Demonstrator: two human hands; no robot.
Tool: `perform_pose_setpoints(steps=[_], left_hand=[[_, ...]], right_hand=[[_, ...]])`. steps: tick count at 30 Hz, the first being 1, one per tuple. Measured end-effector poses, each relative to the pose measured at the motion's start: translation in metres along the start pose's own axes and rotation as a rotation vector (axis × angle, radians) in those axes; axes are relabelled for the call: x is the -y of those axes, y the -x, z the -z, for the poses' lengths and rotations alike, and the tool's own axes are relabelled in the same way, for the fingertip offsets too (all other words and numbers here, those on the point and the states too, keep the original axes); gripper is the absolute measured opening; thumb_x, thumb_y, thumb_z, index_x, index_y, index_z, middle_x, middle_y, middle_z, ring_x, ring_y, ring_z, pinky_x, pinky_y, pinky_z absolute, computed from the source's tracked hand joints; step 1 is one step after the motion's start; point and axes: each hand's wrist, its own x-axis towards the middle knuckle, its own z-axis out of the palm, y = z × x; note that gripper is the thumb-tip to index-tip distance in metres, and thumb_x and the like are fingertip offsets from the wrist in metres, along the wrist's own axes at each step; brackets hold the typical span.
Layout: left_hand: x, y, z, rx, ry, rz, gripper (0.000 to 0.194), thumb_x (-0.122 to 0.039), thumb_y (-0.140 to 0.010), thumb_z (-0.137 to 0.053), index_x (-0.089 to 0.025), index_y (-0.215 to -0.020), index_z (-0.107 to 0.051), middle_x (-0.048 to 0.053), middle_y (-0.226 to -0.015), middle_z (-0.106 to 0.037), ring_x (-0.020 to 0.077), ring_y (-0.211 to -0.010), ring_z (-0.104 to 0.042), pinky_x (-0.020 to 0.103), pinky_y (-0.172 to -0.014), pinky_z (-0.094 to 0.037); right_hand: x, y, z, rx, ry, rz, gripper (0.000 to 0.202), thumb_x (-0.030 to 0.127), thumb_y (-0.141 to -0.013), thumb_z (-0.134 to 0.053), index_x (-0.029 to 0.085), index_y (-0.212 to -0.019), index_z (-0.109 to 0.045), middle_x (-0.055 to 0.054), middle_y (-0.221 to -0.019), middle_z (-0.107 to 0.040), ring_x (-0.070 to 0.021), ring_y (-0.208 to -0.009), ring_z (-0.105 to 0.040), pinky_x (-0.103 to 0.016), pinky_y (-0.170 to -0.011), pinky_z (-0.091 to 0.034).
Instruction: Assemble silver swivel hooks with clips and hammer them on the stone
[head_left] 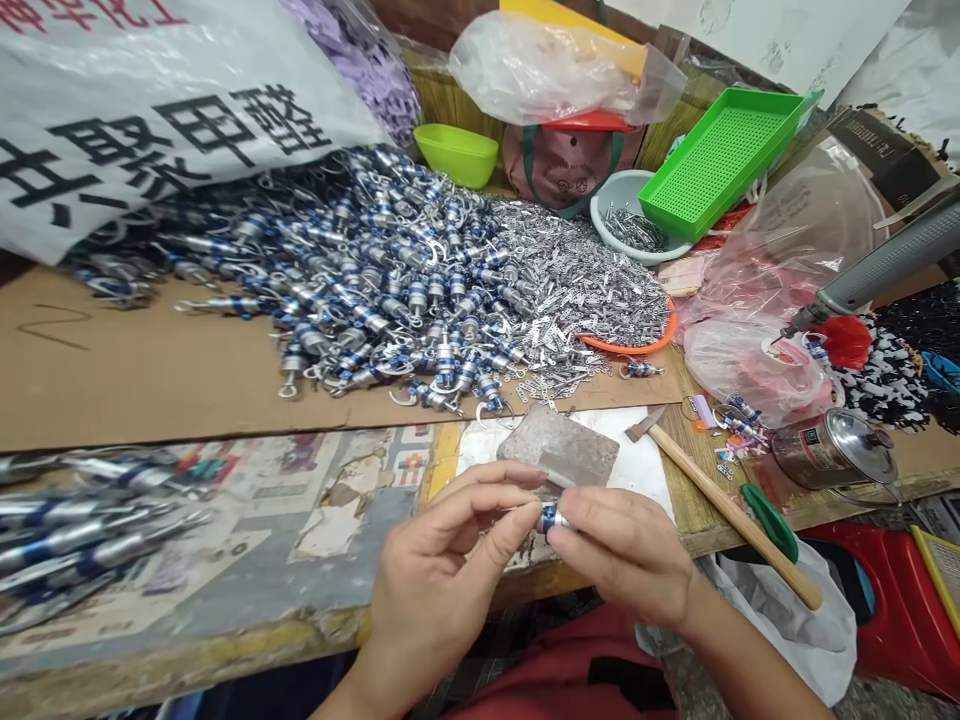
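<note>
My left hand (442,570) and my right hand (626,550) meet at the table's front edge, both pinching one small silver and blue metal piece (550,516) between the fingertips. Just beyond the fingers lies a flat grey metal block (559,447) on a white sheet. A large heap of the same silver and blue pieces (360,270) covers the cardboard farther back. Beside it on the right spreads a pile of small flat silver tags (585,290).
A wooden-handled hammer (720,500) lies right of the block, with a green-handled tool (769,520) and a steel can (832,450) beyond. At the back stand a green tray (720,150), a lime bowl (456,152), a pale bowl (634,225) and plastic bags. More pieces lie at left (82,530).
</note>
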Motion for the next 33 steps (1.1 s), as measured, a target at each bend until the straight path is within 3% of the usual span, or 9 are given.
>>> perform_pose_setpoints(steps=[3,6,8,11,21,24,27,33], left_hand=[[-0.007,-0.004,0.005,0.040,-0.041,0.023,0.009,-0.020,-0.074,-0.065,-0.024,-0.072,-0.072,0.002,-0.088,-0.074,0.0175,-0.089,-0.068,0.024,-0.081,-0.053],[-0.011,-0.008,0.008,0.132,0.051,0.157,0.011,-0.019,-0.075,-0.064,-0.024,-0.072,-0.073,0.002,-0.082,-0.075,0.0168,-0.084,-0.070,0.022,-0.077,-0.055],[-0.011,-0.010,0.008,0.168,0.104,0.223,0.011,-0.019,-0.075,-0.064,-0.024,-0.072,-0.073,0.001,-0.077,-0.075,0.0150,-0.076,-0.071,0.019,-0.071,-0.055],[-0.011,-0.010,0.006,0.139,0.115,0.249,0.010,-0.019,-0.072,-0.066,-0.024,-0.070,-0.074,0.000,-0.075,-0.076,0.0134,-0.068,-0.071,0.016,-0.065,-0.055],[-0.009,-0.007,0.002,0.114,0.059,0.159,0.012,-0.017,-0.074,-0.064,-0.024,-0.069,-0.073,0.000,-0.077,-0.076,0.0137,-0.074,-0.070,0.017,-0.070,-0.054],[-0.004,-0.004,0.002,0.049,0.015,0.034,0.016,-0.013,-0.074,-0.063,-0.025,-0.070,-0.073,-0.001,-0.077,-0.074,0.0131,-0.080,-0.068,0.018,-0.077,-0.051],[0.000,-0.006,0.002,0.026,-0.024,-0.043,0.016,-0.011,-0.070,-0.066,-0.026,-0.069,-0.073,-0.002,-0.069,-0.069,0.0110,-0.074,-0.063,0.016,-0.071,-0.048],[0.000,-0.011,0.001,0.212,0.210,0.415,0.010,-0.025,-0.071,-0.067,-0.022,-0.063,-0.071,-0.002,-0.060,-0.067,0.0088,-0.057,-0.058,0.015,-0.054,-0.045]], right_hand=[[0.000,-0.002,-0.002,-0.065,-0.002,0.000,0.025,0.006,-0.086,-0.050,0.013,-0.106,-0.062,-0.008,-0.101,-0.069,-0.0172,-0.107,-0.060,-0.028,-0.090,-0.053],[0.002,-0.002,-0.007,-0.182,-0.057,-0.092,0.025,0.002,-0.085,-0.050,0.014,-0.103,-0.063,-0.008,-0.099,-0.069,-0.0139,-0.097,-0.064,-0.024,-0.081,-0.056],[0.002,-0.001,-0.008,-0.188,-0.070,-0.124,0.024,0.003,-0.085,-0.050,0.013,-0.103,-0.063,-0.009,-0.098,-0.068,-0.0132,-0.094,-0.064,-0.023,-0.079,-0.056],[0.001,0.002,-0.005,-0.157,-0.030,-0.051,0.022,0.004,-0.086,-0.049,0.011,-0.103,-0.063,-0.011,-0.098,-0.069,-0.0163,-0.098,-0.063,-0.027,-0.079,-0.056],[-0.002,0.007,0.001,-0.059,0.004,0.011,0.023,0.006,-0.088,-0.050,0.009,-0.107,-0.062,-0.010,-0.103,-0.069,-0.0185,-0.107,-0.059,-0.029,-0.087,-0.052],[-0.002,0.006,0.001,-0.059,0.000,0.020,0.022,0.005,-0.085,-0.053,0.007,-0.104,-0.063,-0.011,-0.101,-0.069,-0.0186,-0.106,-0.058,-0.029,-0.087,-0.052],[-0.003,0.003,0.002,-0.088,-0.039,-0.003,0.021,0.003,-0.084,-0.053,0.007,-0.101,-0.065,-0.012,-0.096,-0.070,-0.0180,-0.101,-0.061,-0.028,-0.083,-0.053],[-0.009,-0.003,0.005,-0.088,-0.180,-0.104,0.020,0.008,-0.089,-0.047,0.013,-0.091,-0.067,-0.011,-0.091,-0.070,-0.0149,-0.087,-0.064,-0.027,-0.072,-0.053]])
